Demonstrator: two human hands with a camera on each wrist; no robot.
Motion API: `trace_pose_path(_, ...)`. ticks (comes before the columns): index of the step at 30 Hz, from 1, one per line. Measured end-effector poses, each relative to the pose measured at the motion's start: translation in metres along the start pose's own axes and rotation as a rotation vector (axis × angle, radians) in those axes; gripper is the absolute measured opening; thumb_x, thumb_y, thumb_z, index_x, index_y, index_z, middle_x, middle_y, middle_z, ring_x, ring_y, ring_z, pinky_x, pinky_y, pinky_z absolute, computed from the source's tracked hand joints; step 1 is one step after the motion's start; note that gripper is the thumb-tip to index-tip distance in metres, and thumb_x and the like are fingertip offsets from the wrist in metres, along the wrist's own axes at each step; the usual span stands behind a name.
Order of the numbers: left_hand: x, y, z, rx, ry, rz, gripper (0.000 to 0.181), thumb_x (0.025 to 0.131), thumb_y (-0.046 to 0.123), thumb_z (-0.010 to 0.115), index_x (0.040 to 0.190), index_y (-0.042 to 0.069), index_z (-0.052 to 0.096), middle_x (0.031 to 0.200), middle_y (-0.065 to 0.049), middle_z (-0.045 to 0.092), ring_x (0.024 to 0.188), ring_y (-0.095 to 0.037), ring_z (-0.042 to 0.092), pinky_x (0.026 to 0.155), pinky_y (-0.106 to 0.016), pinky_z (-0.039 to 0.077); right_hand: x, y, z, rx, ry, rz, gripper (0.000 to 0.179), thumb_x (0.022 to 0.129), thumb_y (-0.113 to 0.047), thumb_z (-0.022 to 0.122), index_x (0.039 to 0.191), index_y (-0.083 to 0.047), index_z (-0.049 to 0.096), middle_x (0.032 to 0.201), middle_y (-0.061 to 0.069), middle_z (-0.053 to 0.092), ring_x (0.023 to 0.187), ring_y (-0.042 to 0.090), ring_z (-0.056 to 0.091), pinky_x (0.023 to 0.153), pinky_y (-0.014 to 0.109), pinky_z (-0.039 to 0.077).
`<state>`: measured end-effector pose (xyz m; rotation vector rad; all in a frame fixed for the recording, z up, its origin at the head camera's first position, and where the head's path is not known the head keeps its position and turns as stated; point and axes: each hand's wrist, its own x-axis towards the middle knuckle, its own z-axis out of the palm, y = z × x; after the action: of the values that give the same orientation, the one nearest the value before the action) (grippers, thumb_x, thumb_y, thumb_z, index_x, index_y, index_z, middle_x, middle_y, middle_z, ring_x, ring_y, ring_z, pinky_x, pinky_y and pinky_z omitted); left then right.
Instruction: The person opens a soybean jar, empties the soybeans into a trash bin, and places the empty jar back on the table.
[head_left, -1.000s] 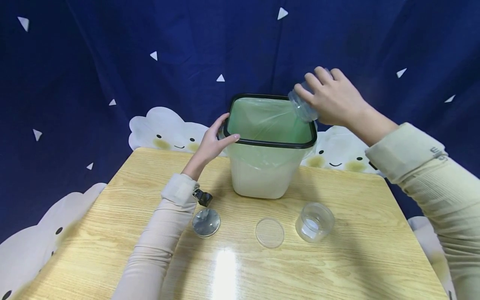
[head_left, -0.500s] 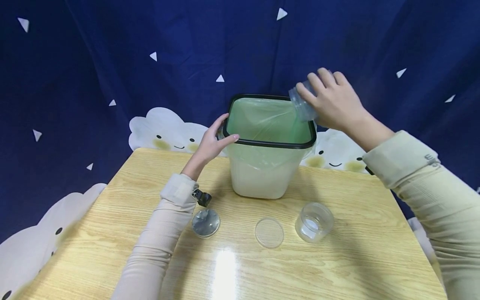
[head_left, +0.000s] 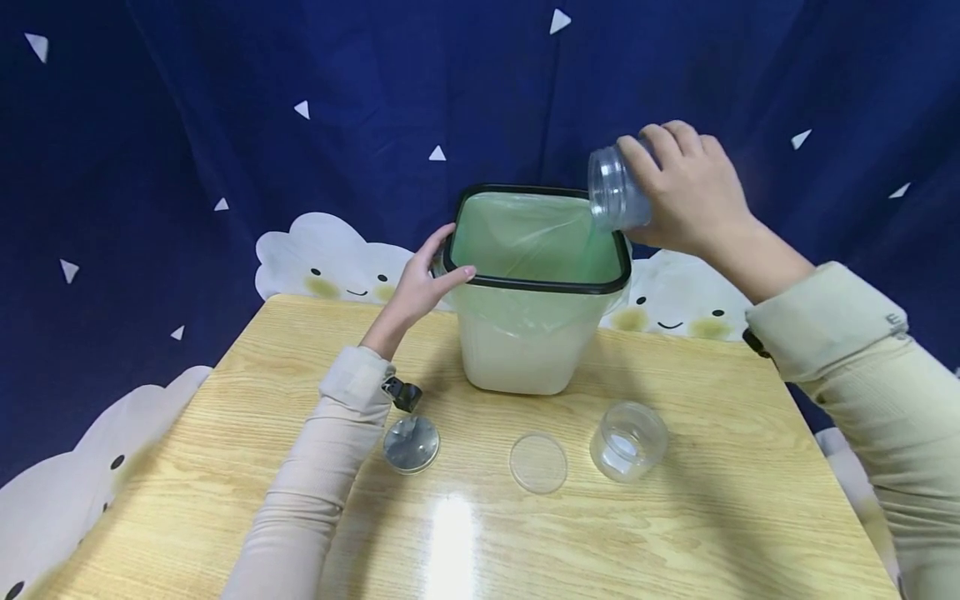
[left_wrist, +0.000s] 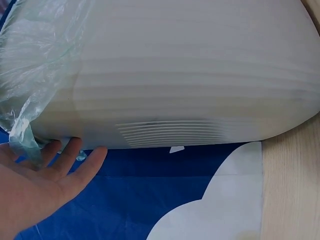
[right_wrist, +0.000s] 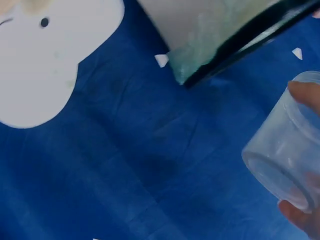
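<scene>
My right hand (head_left: 693,187) grips a clear plastic jar (head_left: 615,187), tipped on its side above the right rim of the trash bin (head_left: 525,346). In the right wrist view the jar (right_wrist: 282,145) looks see-through, fingers at its edges. The bin is whitish with a black rim and a green plastic liner folded over it. At its left corner my left hand (head_left: 418,287) holds the rim, thumb over the front edge. The left wrist view shows fingers of that hand (left_wrist: 55,175) against the bin's outer side, beside the bunched liner (left_wrist: 45,65).
On the wooden table (head_left: 247,433), in front of the bin, lie a silvery round lid (head_left: 412,444) and a clear round disc (head_left: 538,463). A clear open tub (head_left: 628,442) stands to their right. Behind the table hangs a blue curtain (head_left: 360,100) with white cloud shapes.
My right hand has moved slightly right and up with the jar, whose mouth now faces more to the left. The left hand and the bin stay in place.
</scene>
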<state>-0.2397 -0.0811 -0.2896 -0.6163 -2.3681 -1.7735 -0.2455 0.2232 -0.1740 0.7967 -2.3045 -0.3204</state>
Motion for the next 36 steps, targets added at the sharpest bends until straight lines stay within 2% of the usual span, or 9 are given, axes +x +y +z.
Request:
trace_pose_path(7, 0.001, -0.001, -0.003, 0.008, 0.0, 0.003, 0.067, 0.084, 0.014, 0.059, 0.142, 0.002, 0.027, 0.141, -0.022, 0.031, 0.13, -0.028, 0.027, 0.106, -0.042, 0.023, -0.015, -0.004, -0.008, 0.197, 0.031, 0.083, 0.091, 0.048, -0.027, 0.084, 0.124, 0.002, 0.042, 0.115, 0.025, 0.048, 0.104, 0.045, 0.044, 0.078, 0.059, 0.04)
trace_pose_path(15, 0.003, -0.003, -0.006, 0.004, -0.001, -0.004, 0.067, 0.084, 0.014, 0.058, 0.142, 0.002, 0.027, 0.142, -0.02, 0.029, 0.131, -0.028, 0.026, 0.106, -0.041, 0.022, -0.03, -0.017, -0.01, 0.365, 0.045, 0.172, 0.095, 0.046, -0.028, 0.086, 0.125, 0.0, 0.043, 0.119, 0.022, 0.05, 0.107, 0.042, 0.044, 0.084, 0.056, 0.038)
trace_pose_path(21, 0.005, -0.006, -0.006, 0.004, -0.001, -0.006, 0.067, 0.084, 0.014, 0.058, 0.142, 0.002, 0.026, 0.142, -0.021, 0.03, 0.131, -0.028, 0.026, 0.106, -0.042, 0.022, -0.044, -0.025, -0.007, 0.468, 0.055, 0.227, 0.095, 0.045, -0.031, 0.087, 0.125, -0.001, 0.044, 0.112, 0.021, 0.052, 0.098, 0.038, 0.047, 0.078, 0.055, 0.04)
trace_pose_path(29, 0.02, -0.038, -0.011, -0.005, 0.001, -0.004, 0.069, 0.084, 0.019, 0.062, 0.143, 0.011, 0.028, 0.142, -0.015, 0.031, 0.131, -0.023, 0.027, 0.106, -0.041, 0.023, -0.062, -0.037, 0.001, 0.587, 0.119, 0.261, 0.096, 0.043, -0.027, 0.087, 0.124, 0.002, 0.044, 0.113, 0.021, 0.053, 0.098, 0.038, 0.048, 0.079, 0.054, 0.039)
trace_pose_path(36, 0.023, -0.044, -0.011, -0.007, 0.014, 0.008, 0.07, 0.082, 0.023, 0.062, 0.143, 0.013, 0.029, 0.139, -0.015, 0.035, 0.127, -0.022, 0.031, 0.105, -0.039, 0.025, -0.077, -0.054, 0.008, 0.675, 0.177, 0.27, 0.097, 0.042, -0.025, 0.087, 0.123, 0.004, 0.043, 0.113, 0.021, 0.054, 0.099, 0.037, 0.05, 0.08, 0.051, 0.039)
